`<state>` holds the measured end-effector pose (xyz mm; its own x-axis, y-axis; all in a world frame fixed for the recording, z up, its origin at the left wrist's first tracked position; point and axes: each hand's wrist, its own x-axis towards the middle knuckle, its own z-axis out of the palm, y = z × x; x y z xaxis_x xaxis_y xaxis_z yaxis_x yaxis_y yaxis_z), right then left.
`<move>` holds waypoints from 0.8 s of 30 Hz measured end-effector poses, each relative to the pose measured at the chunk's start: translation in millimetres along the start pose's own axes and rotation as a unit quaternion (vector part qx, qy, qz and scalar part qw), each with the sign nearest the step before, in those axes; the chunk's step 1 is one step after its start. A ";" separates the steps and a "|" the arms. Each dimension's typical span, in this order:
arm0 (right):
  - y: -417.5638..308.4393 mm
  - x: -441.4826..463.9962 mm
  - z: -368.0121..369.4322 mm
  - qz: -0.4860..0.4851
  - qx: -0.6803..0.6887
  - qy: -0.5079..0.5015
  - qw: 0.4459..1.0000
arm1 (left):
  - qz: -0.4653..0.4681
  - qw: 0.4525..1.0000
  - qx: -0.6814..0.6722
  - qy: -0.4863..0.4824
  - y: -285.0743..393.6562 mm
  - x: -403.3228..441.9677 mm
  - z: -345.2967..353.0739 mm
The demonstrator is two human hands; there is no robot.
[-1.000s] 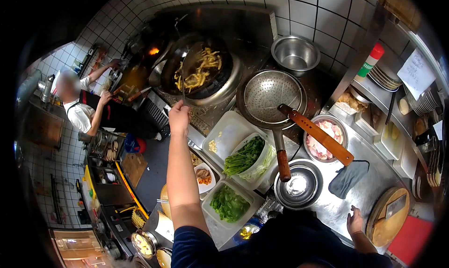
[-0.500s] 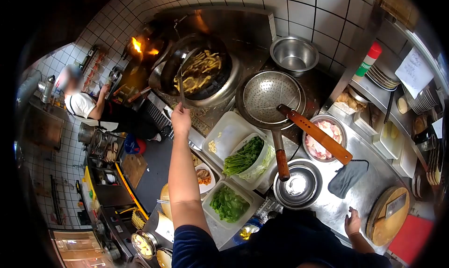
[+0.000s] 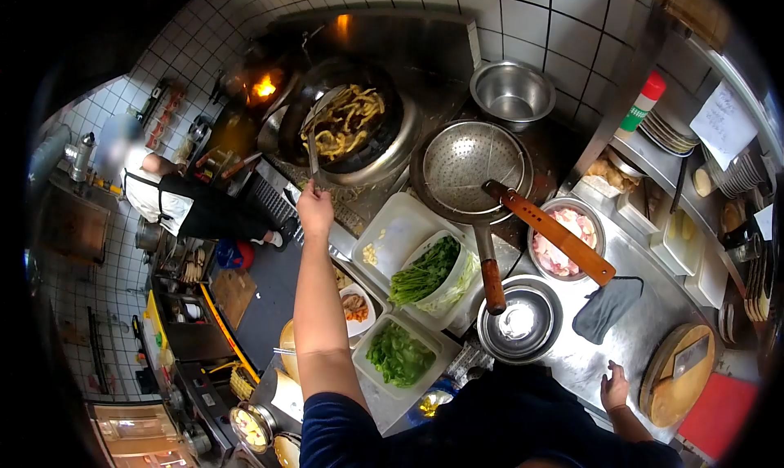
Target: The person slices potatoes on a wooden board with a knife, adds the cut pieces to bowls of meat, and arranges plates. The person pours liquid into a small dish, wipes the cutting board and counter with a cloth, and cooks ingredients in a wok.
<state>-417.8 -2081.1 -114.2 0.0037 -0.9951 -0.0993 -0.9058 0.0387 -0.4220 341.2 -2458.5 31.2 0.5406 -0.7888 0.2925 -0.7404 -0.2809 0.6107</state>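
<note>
My left hand [image 3: 315, 208] is closed around the handle of a metal wok ladle [image 3: 314, 153], its arm stretched forward. The ladle's head lies in a dark wok [image 3: 298, 92], against yellowish-brown strips of food [image 3: 353, 125]. My right hand [image 3: 614, 385] is low on the right beside the steel counter [image 3: 633, 349]. Its fingers are partly apart and hold nothing. Nearest to it are a round wooden chopping board [image 3: 700, 389] with a cleaver [image 3: 691, 357] lying on it, and a dark cloth [image 3: 608, 310].
A perforated strainer [image 3: 469, 170] with a wooden handle rests over another pan. Around it stand a steel bowl [image 3: 513, 92], a bowl of raw meat [image 3: 562, 243] and tubs of greens [image 3: 400, 355]. Flame [image 3: 263, 86] burns behind the wok. Another person [image 3: 167, 194] stands at far left.
The ladle's head has turned, showing more of its face among the strips, which have shifted. My right hand has hardly moved. The other person has turned and leaned over.
</note>
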 end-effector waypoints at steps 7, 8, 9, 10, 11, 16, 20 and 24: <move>-5.6 4.6 -1.2 0.034 0.033 -0.027 0.999 | 0.013 1.000 -0.007 0.006 -6.9 -2.1 1.0; -11.2 6.3 -5.1 0.059 0.043 -0.043 0.996 | 0.025 0.999 -0.003 0.021 -8.0 -2.7 2.1; -14.2 6.6 -7.3 0.084 0.052 -0.060 0.993 | 0.038 0.999 0.000 0.036 -9.2 -3.6 3.2; -11.4 6.0 -4.8 0.065 0.044 -0.047 0.996 | 0.050 0.997 0.004 0.052 -11.4 -4.0 4.3; -5.9 5.1 0.4 0.046 0.036 -0.035 0.998 | 0.068 0.995 0.046 0.051 -16.1 -1.8 6.2; -0.6 3.4 5.7 0.013 0.029 -0.018 0.999 | 0.068 0.991 0.114 -0.007 -6.6 -2.5 -4.7; -2.8 0.4 6.0 0.041 0.034 -0.033 0.998 | 0.114 0.982 0.133 0.075 -27.1 -4.5 1.7; -6.6 3.5 3.5 0.029 0.049 -0.029 0.998 | 0.080 0.993 0.068 0.045 -18.7 -14.3 -6.4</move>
<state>-410.4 -2084.6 -114.9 -0.0210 -0.9840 -0.1769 -0.8596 0.1081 -0.4993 349.8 -2438.5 20.3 0.4405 -0.7789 0.4465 -0.8635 -0.2315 0.4480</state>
